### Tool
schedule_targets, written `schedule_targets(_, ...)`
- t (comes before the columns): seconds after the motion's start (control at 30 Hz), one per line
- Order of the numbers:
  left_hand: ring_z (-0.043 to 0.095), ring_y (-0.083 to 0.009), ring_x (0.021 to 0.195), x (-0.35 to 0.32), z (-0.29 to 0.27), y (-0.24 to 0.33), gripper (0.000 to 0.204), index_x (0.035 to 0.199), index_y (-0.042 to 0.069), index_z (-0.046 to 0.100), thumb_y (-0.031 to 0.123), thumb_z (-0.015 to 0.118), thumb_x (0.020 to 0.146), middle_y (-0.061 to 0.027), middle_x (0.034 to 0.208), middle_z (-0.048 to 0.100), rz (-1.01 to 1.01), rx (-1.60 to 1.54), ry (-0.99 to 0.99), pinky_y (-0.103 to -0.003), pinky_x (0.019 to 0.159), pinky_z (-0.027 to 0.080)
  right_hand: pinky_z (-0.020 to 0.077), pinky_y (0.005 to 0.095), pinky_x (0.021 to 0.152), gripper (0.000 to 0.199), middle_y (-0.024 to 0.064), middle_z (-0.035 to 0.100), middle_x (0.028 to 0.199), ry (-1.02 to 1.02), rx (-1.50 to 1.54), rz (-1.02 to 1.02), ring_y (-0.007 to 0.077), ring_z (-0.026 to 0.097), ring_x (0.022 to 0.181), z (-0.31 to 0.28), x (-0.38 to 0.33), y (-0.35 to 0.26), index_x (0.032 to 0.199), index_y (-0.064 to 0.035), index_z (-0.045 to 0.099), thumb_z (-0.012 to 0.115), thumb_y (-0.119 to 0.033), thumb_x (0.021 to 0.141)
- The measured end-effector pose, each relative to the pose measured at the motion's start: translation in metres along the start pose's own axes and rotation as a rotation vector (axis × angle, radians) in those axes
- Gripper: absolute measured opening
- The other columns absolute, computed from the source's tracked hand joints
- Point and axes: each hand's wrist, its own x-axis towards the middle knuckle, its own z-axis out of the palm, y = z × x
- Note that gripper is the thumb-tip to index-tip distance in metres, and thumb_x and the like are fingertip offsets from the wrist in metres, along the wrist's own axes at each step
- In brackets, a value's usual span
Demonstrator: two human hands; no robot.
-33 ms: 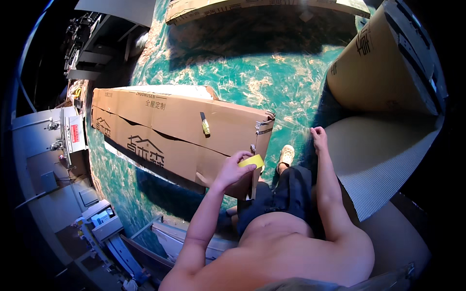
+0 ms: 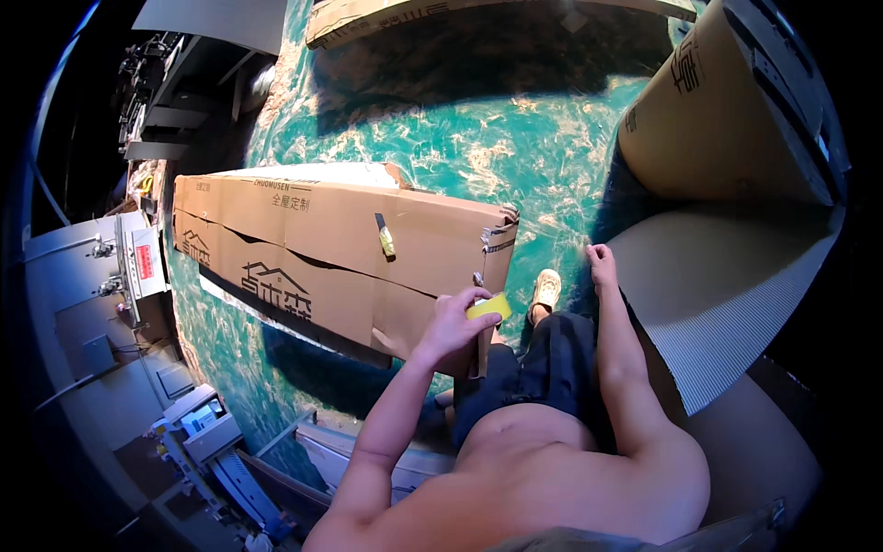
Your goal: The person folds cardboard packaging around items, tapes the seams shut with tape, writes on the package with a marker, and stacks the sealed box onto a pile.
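Observation:
My left hand (image 2: 452, 324) grips a roll of yellow tape (image 2: 488, 308) just above the near right end of a long cardboard package (image 2: 345, 230). The package lies slantwise, with a dark ragged gap running along its top face. On that face rests a yellow and black utility knife (image 2: 384, 236), apart from both hands. Further right, clear of the package, my right hand (image 2: 602, 265) is raised with its fingers pinched together; whether something thin is between them I cannot make out. At the package's right end, the cardboard corner (image 2: 501, 225) looks crumpled, with strips of tape on it.
A large curled sheet of corrugated cardboard (image 2: 727, 285) stands on the right. Beyond the package, another flat carton (image 2: 515, 13) lies across the green, worn floor (image 2: 460, 138). Machinery (image 2: 207, 428) lines the left side. My foot in a light shoe (image 2: 546, 288) is beside the package's right end.
My left hand and the tape roll have shifted slightly to the right. My right hand stays nearly in place, still pinched.

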Motion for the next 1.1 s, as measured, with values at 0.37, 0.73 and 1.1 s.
schedule_targets(0.37,0.062,-0.029,0.057,0.014,-0.202,0.014,0.039,0.07,0.011,0.061,0.045,0.074,0.081,-0.0076,0.059,0.062,0.079,1.053,0.025,-0.041,0.054,0.048,0.0473,0.0286,0.075,0.018,0.0006,0.068,0.092,-1.368,-0.101,0.336,0.0114,0.059,0.086,0.149,-0.137,0.11,0.103,-0.0084,0.071,0.066,-0.012,0.086)
schedule_targets(0.73,0.06,-0.0342,0.06,0.048,-0.193,-0.133,0.049,0.072,0.013,0.058,0.061,0.062,0.084,-0.0076,0.058,0.06,0.292,0.756,0.429,-0.044,0.061,0.047,0.0521,0.0489,0.079,0.031,0.023,0.068,0.086,-0.951,-0.86,-0.593,0.0419,0.065,0.083,0.228,-0.159,-0.179,0.09,-0.0016,0.068,0.05,-0.027,0.089)
schedule_targets(1.1,0.067,-0.0267,0.074,0.003,-0.148,-0.115,0.016,0.091,0.018,0.07,0.032,0.061,0.089,-0.0056,0.076,0.068,0.282,0.708,0.492,-0.045,0.071,0.049,0.0552,0.0456,0.072,0.032,0.0191,0.069,0.08,-0.128,-1.146,-0.691,0.0343,0.069,0.081,0.341,-0.074,-0.234,0.085,-0.0032,0.067,0.056,-0.033,0.086)
